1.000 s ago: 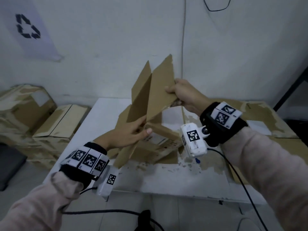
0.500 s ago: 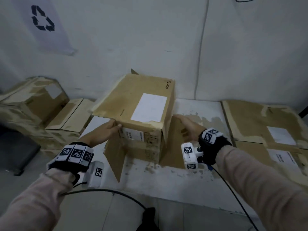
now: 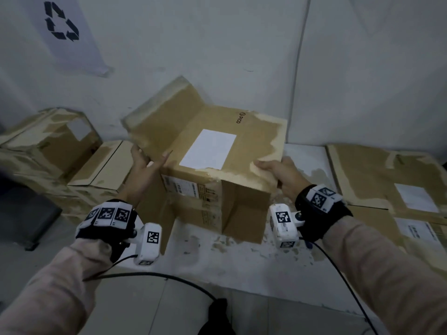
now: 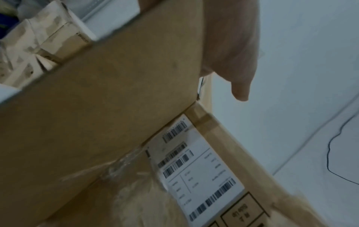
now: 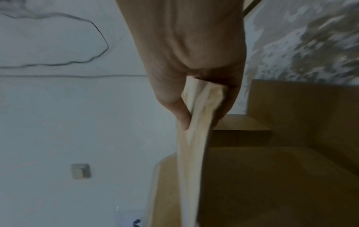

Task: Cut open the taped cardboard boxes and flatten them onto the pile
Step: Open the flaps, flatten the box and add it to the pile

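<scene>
A chipped white tabletop (image 3: pixel 242 257) is carrying everything here, with a pile of flattened brown cardboard sheets (image 3: pixel 377 170) lying on its right side and several still-taped brown cardboard boxes (image 3: pixel 48 146) stacked off its left edge. At the centre, a large brown cardboard box with a white blank label (image 3: pixel 217 146) on its top panel is being held partly above the tabletop, its near end flaps hanging open and one far flap sticking up on the left. The left hand (image 3: pixel 145 163) is gripping the box's left top edge, thumb lying over the panel and fingers going under it; the left wrist view is showing a barcode sticker (image 4: pixel 196 165) on the near side panel below that thumb. The right hand (image 3: pixel 278 170) is pinching the torn, pale right edge of the top panel between thumb and fingers, which the right wrist view is showing plainly. Judging from the loose flaps, the cutting seems finished on this box and the collapsing step is under way. Next, the hands would likely need to be pushing opposite corners so the sleeve folds flat, then swinging it right onto the pile.
</scene>
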### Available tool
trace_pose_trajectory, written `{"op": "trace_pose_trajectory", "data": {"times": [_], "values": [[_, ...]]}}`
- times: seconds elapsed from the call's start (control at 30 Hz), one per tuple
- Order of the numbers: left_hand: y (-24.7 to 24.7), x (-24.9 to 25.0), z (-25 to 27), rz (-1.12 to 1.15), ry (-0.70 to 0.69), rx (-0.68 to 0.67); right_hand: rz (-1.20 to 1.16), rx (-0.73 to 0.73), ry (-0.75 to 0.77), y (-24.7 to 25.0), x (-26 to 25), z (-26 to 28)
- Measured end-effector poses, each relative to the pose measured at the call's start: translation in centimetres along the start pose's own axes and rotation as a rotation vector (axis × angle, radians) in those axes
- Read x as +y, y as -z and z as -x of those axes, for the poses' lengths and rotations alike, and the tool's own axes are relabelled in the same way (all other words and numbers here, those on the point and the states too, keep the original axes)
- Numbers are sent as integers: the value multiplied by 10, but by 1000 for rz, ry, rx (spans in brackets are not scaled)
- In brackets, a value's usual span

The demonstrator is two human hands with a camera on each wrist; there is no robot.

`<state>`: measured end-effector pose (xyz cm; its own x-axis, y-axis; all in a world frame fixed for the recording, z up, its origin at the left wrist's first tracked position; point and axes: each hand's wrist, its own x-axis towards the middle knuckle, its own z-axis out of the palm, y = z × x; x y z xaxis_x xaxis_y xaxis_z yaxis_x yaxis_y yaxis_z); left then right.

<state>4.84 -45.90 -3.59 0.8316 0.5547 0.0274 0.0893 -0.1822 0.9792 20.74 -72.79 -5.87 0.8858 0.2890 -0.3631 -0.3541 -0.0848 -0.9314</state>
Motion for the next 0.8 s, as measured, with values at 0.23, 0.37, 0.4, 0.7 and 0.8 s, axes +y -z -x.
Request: {"op": "trace_pose_trajectory", "data": {"times": [0.23,0.37,0.4,0.7,0.8], "values": [[-7,25,-1,-142,-81,-12,171,-205,290,-36,-82,47],[-26,34,5,-172,-101,-27,533,-230,425,-78,-72,43],[-32,32,6,-172,-111,-11,557,-220,436,-84,-67,37],[-52,15,7,-220,-202,95,140,-111,50,-75,-25,-20],[-48,13,4,-227,-188,73,168,-291,-62,-71,-14,-24]]}}
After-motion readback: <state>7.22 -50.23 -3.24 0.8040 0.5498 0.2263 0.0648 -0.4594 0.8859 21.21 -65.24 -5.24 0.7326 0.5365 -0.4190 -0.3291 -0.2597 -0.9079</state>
